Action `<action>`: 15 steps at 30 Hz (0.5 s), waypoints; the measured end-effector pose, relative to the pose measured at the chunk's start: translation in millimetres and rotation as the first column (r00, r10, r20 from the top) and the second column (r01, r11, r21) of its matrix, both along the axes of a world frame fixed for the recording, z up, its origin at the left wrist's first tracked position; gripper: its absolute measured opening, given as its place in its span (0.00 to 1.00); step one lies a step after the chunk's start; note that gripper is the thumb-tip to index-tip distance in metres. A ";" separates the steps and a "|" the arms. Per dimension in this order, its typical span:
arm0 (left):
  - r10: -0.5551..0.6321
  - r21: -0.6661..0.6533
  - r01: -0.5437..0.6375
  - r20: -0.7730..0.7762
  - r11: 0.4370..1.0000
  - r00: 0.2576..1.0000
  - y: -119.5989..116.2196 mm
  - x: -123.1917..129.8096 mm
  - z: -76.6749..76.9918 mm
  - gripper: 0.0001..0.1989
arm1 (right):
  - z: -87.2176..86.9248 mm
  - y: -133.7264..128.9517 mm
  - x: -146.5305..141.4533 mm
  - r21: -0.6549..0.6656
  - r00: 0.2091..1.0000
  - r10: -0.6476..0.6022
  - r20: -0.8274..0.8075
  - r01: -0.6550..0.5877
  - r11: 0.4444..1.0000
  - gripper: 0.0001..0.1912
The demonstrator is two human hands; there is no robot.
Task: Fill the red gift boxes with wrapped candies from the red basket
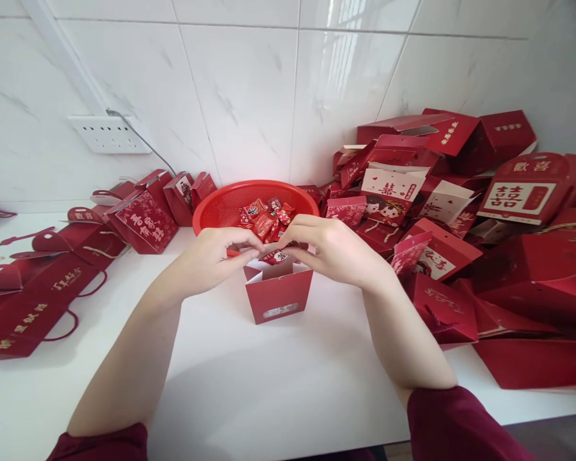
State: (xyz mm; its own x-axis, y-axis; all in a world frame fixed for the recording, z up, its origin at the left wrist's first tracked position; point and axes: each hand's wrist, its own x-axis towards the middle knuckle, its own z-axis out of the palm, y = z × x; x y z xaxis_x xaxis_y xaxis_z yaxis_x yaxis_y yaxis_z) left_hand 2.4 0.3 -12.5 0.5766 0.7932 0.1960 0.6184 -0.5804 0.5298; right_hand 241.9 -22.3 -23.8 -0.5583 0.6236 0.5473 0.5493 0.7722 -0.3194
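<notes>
A small red paper box (pixel 279 296) stands upright on the white table, its top open and pale inside. Over its back edge my left hand (pixel 216 256) and my right hand (pixel 329 246) meet, each with thumb and fingers pinched on the box's top flap. Red wrapped candies (pixel 265 221) lie in a red plastic basket (pixel 216 200) just behind the box. Part of a wrapper or printed panel shows between my hands; which of the two I cannot tell.
Many red gift boxes (pixel 509 198) are heaped on the right against the tiled wall. More boxes (pixel 144 221) and bags (pixel 33 307) stand at the left. A cable runs from a wall socket (pixel 109 134) down behind the left boxes.
</notes>
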 end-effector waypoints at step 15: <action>-0.090 -0.092 0.083 -0.064 0.992 0.994 3.4 1.8 -6.3 0.13 | -11.6 3.1 -16.9 -0.121 0.987 0.003 0.163 0.017 0.993 0.09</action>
